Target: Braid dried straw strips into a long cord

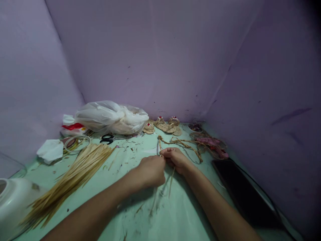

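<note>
My left hand [152, 170] is closed in a fist around loose fibre strands, whose thin ends hang below it toward the table. Close beside it, my right hand [177, 160] pinches the same braided straw cord [160, 144] between thumb and fingers. The cord rises from between the hands to a bend, and a long finished length [184, 143] trails to the right on the table. A bundle of dry straw strips [75, 174] lies to the left of my left arm.
Behind are a knotted white plastic bag [110, 117], small woven slippers [164, 125] and black-handled scissors [107, 138]. On the right lie a dark flat slab [245, 190] and a pink tool [213, 144]. A white jar [17, 204] stands front left. Purple walls [160, 60] enclose the table.
</note>
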Demonstrator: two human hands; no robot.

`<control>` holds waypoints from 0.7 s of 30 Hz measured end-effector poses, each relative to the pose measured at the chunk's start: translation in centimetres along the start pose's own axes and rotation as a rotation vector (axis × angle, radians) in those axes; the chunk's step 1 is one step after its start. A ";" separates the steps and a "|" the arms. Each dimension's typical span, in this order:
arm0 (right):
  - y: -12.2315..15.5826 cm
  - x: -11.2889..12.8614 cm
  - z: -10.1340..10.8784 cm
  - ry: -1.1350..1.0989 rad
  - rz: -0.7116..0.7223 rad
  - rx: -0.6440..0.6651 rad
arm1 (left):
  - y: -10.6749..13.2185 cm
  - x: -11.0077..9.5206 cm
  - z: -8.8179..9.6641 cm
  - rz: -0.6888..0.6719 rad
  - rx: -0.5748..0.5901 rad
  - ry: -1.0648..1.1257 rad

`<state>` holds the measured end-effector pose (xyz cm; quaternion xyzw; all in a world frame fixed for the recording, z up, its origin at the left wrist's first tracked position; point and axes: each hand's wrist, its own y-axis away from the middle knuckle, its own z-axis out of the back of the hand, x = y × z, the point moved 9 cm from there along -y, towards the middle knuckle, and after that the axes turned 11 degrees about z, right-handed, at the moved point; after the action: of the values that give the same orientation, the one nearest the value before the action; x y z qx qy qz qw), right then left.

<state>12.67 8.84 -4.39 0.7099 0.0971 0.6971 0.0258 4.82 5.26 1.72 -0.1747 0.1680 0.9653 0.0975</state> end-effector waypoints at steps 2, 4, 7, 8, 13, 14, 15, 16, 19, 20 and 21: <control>-0.1 -0.1 0.0 -0.023 -0.004 0.029 | 0.4 0.8 -0.4 -0.003 0.311 -0.011; -0.1 0.0 0.0 -0.031 0.001 0.047 | -0.6 2.4 1.8 0.105 0.268 0.138; 0.0 0.0 -0.1 -0.039 -0.003 0.075 | -2.4 4.1 4.2 0.240 0.022 0.569; 0.0 0.0 -0.2 -0.048 -0.009 0.086 | -2.9 4.3 3.4 0.272 0.041 0.685; -0.1 0.1 -0.7 -0.086 0.012 0.133 | -4.8 2.8 -3.1 0.310 0.405 1.022; -0.1 0.1 -0.6 -0.085 0.013 0.130 | -5.0 2.8 -3.9 0.310 0.458 1.063; -0.1 0.1 -0.5 -0.076 0.009 0.122 | -5.2 2.8 -4.5 0.310 0.498 1.087; -0.1 0.1 -0.4 -0.058 0.000 0.114 | -5.4 2.9 -4.7 0.303 0.513 1.098; -0.1 0.2 -0.1 0.055 -0.002 0.120 | -5.8 3.6 -4.2 0.306 0.413 1.004; -0.2 0.3 0.0 0.118 0.021 0.125 | -5.7 3.8 -3.9 0.317 0.364 0.938; -0.4 0.6 0.2 0.196 0.058 0.128 | -5.7 3.9 -3.7 0.335 0.319 0.868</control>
<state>12.80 9.30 -3.88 0.6410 0.1229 0.7560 -0.0496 3.76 9.68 -4.60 -0.5141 0.3647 0.7682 -0.1125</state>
